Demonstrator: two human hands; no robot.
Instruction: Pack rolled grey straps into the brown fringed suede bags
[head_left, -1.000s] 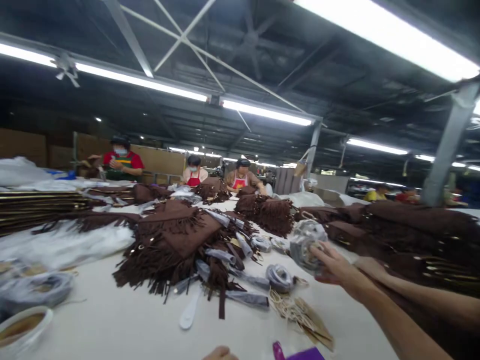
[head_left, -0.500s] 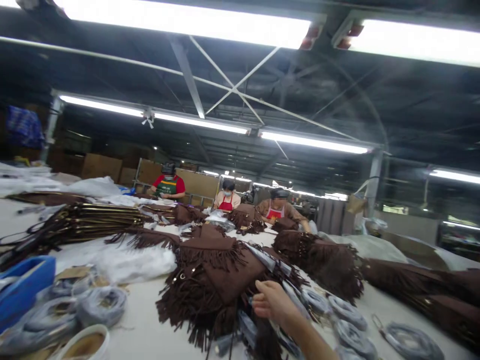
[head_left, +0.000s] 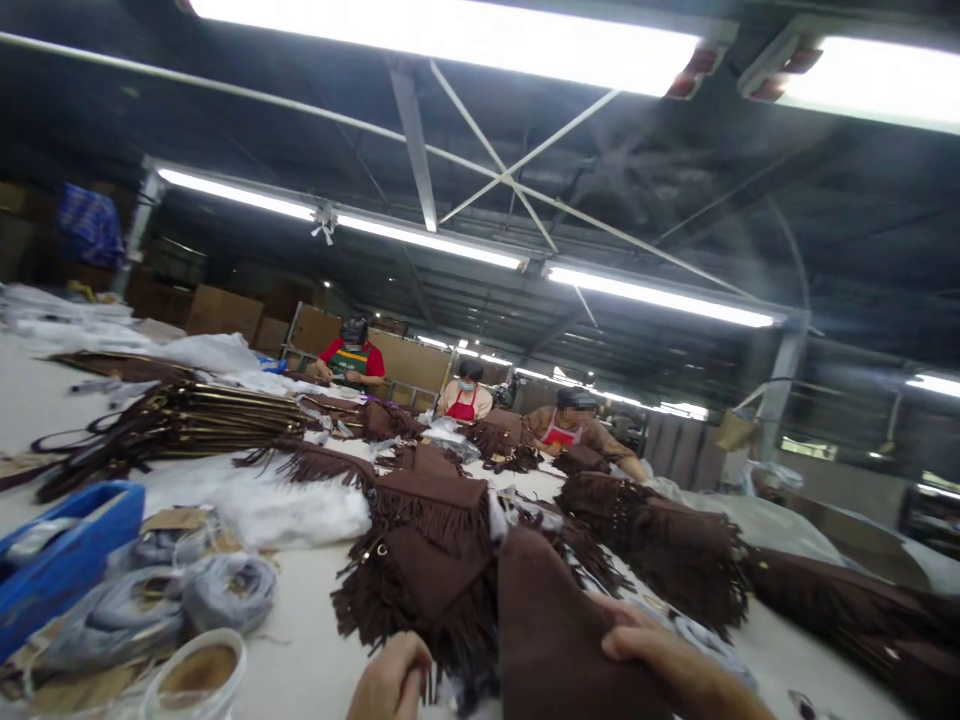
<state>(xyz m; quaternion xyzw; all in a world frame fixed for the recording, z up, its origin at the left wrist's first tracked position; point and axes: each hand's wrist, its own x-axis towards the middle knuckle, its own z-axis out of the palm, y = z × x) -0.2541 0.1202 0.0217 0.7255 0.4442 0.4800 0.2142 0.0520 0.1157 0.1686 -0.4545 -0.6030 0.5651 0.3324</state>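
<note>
My right hand (head_left: 645, 645) is closed on the edge of a smooth dark brown suede-like flap (head_left: 551, 620), which it lifts upright in front of me. To its left, a brown fringed bag (head_left: 439, 560) with small metal rings lies on the table. My left hand (head_left: 394, 675) is low in the view beside the bag's fringe, its fingers curled together; whatever they may grip is hidden. Whether the raised flap belongs to that bag or to another piece under it, I cannot tell.
On the left are a blue tape dispenser (head_left: 71, 560), wrapped grey coils (head_left: 229, 590) and a white tub (head_left: 195, 675). Brown straps (head_left: 217, 418) are stacked behind. More fringed bags (head_left: 660, 540) lie to the right. Several co-workers (head_left: 352, 358) sit across the table.
My right hand has taken hold of the brown flap and raised it. My left hand has come into view at the bottom. The view has shifted slightly left.
</note>
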